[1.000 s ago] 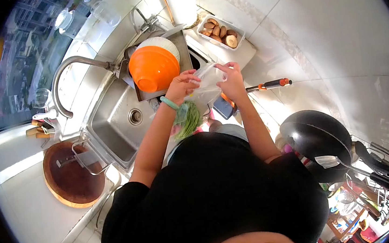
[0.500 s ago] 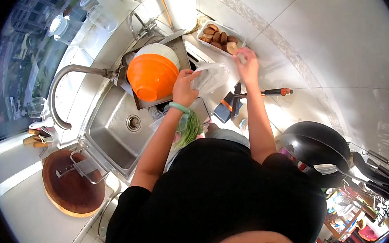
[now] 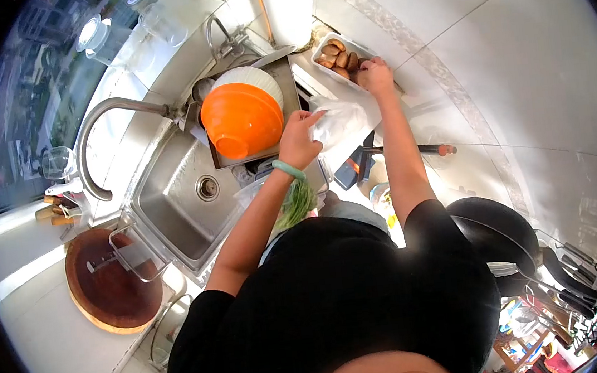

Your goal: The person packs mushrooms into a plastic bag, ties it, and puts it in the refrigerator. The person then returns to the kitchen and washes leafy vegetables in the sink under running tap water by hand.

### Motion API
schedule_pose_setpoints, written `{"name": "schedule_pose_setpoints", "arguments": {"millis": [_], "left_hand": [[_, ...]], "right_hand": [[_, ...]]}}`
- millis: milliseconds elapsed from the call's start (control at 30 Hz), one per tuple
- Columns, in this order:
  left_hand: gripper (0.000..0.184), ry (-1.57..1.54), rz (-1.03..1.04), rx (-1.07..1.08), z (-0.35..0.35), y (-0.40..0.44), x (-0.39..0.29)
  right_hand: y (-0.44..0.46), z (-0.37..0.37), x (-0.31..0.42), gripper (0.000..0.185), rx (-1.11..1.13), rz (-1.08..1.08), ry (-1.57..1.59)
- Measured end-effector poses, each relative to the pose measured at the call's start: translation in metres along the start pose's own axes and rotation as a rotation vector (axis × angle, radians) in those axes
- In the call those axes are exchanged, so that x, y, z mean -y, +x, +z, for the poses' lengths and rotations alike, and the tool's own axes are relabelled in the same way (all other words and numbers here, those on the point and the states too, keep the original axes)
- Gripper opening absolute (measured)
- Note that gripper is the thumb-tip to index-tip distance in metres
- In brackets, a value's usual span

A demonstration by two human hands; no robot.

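Observation:
My left hand [image 3: 299, 140], a green bangle on its wrist, is closed on a clear plastic bag [image 3: 339, 123] that hangs loosely to its right. At the far right, my right hand [image 3: 378, 76] reaches to the near end of a white tray [image 3: 323, 50] with several brown mushrooms [image 3: 341, 59] in it. Its fingers are bent around a mushroom at that end and partly cover it. Below my left forearm lies a bunch of thin green stalks [image 3: 297, 204] in clear plastic.
An orange bowl [image 3: 243, 120] leans against a white ribbed one beside the steel sink [image 3: 186, 212] and curved faucet [image 3: 86, 149]. A round wooden board [image 3: 119, 297] with a knife lies left. A black wok [image 3: 493, 229] stands right, near hanging utensils.
My right hand has moved from just beside the tray onto the mushrooms, its fingers closing there. The bag has shifted slightly right with my left hand.

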State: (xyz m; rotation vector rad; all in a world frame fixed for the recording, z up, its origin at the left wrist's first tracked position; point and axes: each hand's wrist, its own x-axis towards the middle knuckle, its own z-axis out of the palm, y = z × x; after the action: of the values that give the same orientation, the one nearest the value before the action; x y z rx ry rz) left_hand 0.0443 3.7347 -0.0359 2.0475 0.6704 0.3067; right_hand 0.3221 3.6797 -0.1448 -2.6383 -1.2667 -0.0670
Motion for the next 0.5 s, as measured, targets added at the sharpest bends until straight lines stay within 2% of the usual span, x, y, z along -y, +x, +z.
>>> {"name": "schedule_pose_setpoints", "arguments": {"millis": [100,167,200,267,300,367,400,433,500], "left_hand": [[0.057,-0.011,-0.006,-0.010,0.003,0.001,0.003],[0.057,-0.010,-0.003,-0.014,0.005,0.002,0.006],[0.057,0.011,0.010,-0.032,0.005,0.002,0.006],[0.056,0.032,0.023,-0.049,0.006,0.002,0.005],[0.056,0.099,-0.005,-0.065,0.007,0.002,0.003],[0.056,0.167,-0.033,-0.081,0.011,0.002,0.004],[0.057,0.097,-0.038,-0.098,0.016,0.003,0.011],[0.058,0.026,-0.042,-0.115,0.019,0.003,0.014],[0.058,0.022,-0.041,-0.128,0.022,0.003,0.010]], "right_hand": [[0.001,-0.015,0.003,0.024,-0.022,-0.003,0.012],[-0.002,-0.040,0.018,0.022,0.136,0.245,0.172],[-0.007,-0.043,0.020,0.022,0.135,0.245,0.173],[-0.020,-0.049,0.023,0.024,-0.152,0.354,0.453],[-0.026,-0.058,0.026,0.024,-0.154,0.353,0.453],[-0.043,-0.085,0.037,0.026,0.050,0.474,1.108],[-0.055,-0.099,0.049,0.027,0.166,0.446,1.272],[-0.067,-0.108,0.063,0.029,0.284,0.415,1.433],[-0.083,-0.109,0.078,0.026,0.505,0.354,1.434]]}}
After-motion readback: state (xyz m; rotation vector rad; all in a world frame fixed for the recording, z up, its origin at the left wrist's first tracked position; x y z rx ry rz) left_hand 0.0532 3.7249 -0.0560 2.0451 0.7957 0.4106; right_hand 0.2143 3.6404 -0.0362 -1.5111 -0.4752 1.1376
